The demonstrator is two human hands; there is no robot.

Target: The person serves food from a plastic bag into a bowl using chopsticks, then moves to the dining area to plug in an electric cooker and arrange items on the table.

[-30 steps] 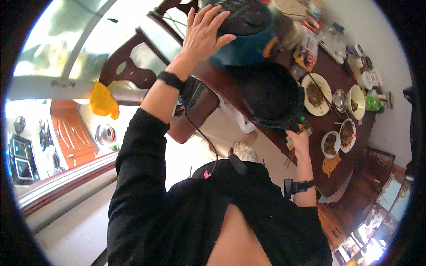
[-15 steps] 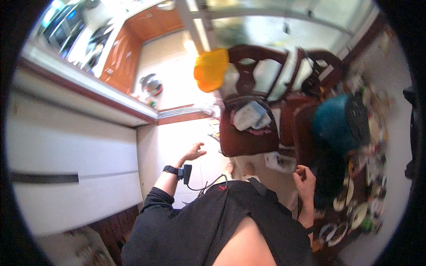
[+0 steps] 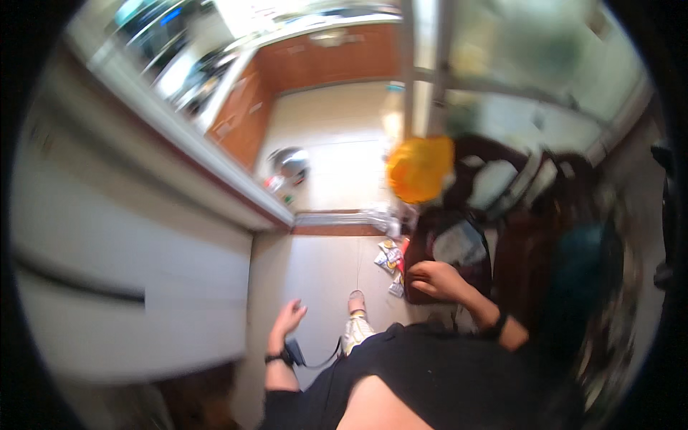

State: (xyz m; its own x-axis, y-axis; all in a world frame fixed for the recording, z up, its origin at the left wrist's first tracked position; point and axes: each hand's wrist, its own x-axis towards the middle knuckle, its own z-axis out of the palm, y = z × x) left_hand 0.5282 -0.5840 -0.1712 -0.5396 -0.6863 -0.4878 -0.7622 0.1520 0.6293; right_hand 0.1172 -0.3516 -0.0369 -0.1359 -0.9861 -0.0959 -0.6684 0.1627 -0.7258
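Head view is showing the left hand [image 3: 285,320] hanging free above the pale tiled floor [image 3: 322,272], fingers spread loosely and gripping nothing. The right hand [image 3: 438,279] is resting on the edge of the dark brown wooden chair [image 3: 444,251]; its fingers are curling, though blur is hiding whether they are gripping. A yellow plastic bag [image 3: 419,168] is hanging just beyond the chair.

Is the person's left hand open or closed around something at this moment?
Open and empty: the left hand hangs beside the body with fingers loosely spread over the pale floor, nothing in it. A dark band sits on its wrist.
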